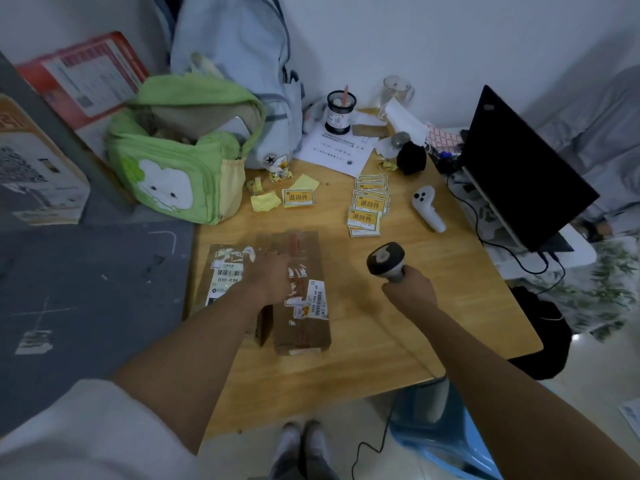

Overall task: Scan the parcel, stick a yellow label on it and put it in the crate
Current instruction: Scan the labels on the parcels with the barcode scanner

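Observation:
Two brown cardboard parcels lie side by side on the wooden table (398,323). The right parcel (304,327) carries torn white barcode labels; the left parcel (225,268) shows a barcode label reading 032-038. My left hand (272,271) rests flat across both, holding nothing. My right hand (408,289) grips a grey barcode scanner (385,258), head up, to the right of the parcels. A pile of yellow labels (369,206) lies further back, and a single yellow label (298,198) sits nearer the bag. A blue crate (450,441) stands on the floor under the table's front right corner.
A green bag (180,161) and a pale blue backpack (242,64) stand at the back left. A white controller (427,207), a pen cup (341,110), papers and a black laptop (519,168) with cables occupy the back right. Crumpled yellow backing scraps (265,201) lie near the bag.

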